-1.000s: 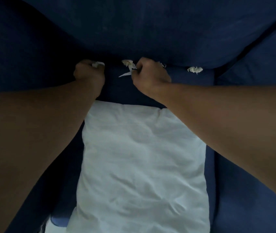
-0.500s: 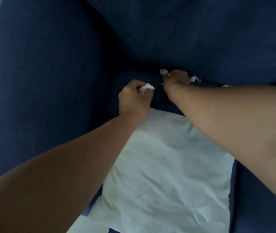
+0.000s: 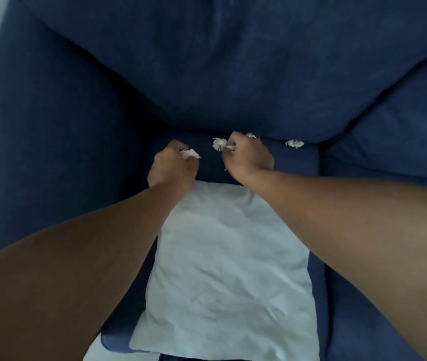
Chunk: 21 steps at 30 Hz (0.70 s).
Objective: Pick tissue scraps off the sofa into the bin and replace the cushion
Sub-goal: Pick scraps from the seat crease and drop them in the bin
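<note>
My left hand [image 3: 172,166] is closed around a white tissue scrap [image 3: 189,154] that pokes out between its fingers. My right hand [image 3: 248,158] is closed on another crumpled tissue scrap [image 3: 219,144], held just above the seat. A third scrap [image 3: 294,143] lies loose in the crease under the back cushion, to the right of my right hand. A small bit of tissue [image 3: 251,135] shows behind my right knuckles. A white cushion [image 3: 223,277] lies flat on the seat below both hands. No bin is in view.
The dark blue sofa fills the view: a bulging back cushion [image 3: 233,69], the armrest [image 3: 51,126] at left, and a neighbouring seat cushion [image 3: 389,165] at right. A strip of pale floor [image 3: 98,354] shows at the bottom edge.
The view has swung back to centre on the sofa. My right hand has drawn back from the crease with a scrap in it. The left hand still holds its scrap.
</note>
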{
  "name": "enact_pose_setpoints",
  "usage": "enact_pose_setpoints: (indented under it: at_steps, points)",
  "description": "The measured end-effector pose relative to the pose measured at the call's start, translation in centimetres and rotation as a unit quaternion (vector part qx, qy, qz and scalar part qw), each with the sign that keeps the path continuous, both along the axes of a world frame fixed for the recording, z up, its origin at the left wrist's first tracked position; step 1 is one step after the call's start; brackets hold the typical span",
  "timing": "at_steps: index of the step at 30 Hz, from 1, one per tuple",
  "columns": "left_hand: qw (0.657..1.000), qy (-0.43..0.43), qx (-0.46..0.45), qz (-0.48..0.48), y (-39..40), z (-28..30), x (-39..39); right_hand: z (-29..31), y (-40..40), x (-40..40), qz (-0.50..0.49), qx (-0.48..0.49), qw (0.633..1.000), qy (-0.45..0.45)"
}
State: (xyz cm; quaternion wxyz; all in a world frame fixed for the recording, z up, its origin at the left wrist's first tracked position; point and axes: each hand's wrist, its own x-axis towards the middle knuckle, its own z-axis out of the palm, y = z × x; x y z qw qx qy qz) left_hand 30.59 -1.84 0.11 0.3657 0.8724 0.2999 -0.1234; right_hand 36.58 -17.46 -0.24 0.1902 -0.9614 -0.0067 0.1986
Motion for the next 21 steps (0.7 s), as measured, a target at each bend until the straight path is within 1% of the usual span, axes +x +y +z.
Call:
enact_pose_setpoints:
  at_steps: [5,12,21]
  points:
    - [0.998,0.015,0.05,-0.041,0.0,2.0,-0.6,3.4,-1.5,-1.9,0.001,-0.016,1.0,-0.024]
    - [0.994,0.014,0.082,-0.077,0.4,4.8,-3.2,7.2,-3.4,-5.8,-0.02,-0.034,0.999,-0.028]
    - [0.991,0.023,0.104,-0.083,1.1,8.3,-6.6,10.0,-3.6,-8.7,0.04,-0.062,0.996,-0.047]
